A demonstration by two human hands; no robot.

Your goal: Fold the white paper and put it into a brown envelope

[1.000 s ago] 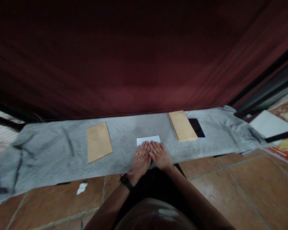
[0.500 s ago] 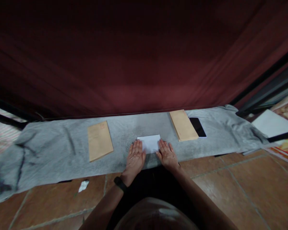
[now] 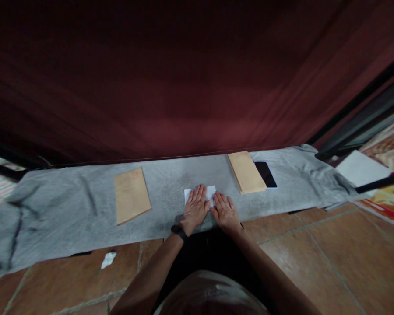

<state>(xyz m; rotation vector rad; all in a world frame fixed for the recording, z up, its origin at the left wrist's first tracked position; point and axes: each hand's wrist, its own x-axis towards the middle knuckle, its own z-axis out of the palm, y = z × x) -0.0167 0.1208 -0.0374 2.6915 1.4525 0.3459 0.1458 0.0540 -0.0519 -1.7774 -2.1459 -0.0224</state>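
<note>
A white folded paper (image 3: 211, 191) lies on the grey cloth (image 3: 170, 183) in front of me. Across its middle my left hand (image 3: 196, 208) rests flat, fingers stretched out, covering much of the sheet. At the paper's right edge my right hand (image 3: 226, 212) lies flat, its fingers also extended. To the left is a brown envelope (image 3: 131, 195) with a small red mark. A stack of brown envelopes (image 3: 247, 172) sits to the right, beside a dark phone (image 3: 265, 174).
A dark red cloth (image 3: 190, 109) hangs behind the narrow grey surface. Black metal bars run at both sides. A white sheet (image 3: 361, 168) and colourful print lie at the right. A crumpled white scrap (image 3: 108, 259) is on the tiled floor.
My left hand has moved right, from the paper's left edge onto its middle. My right hand stays at the right edge. The view has shifted slightly.
</note>
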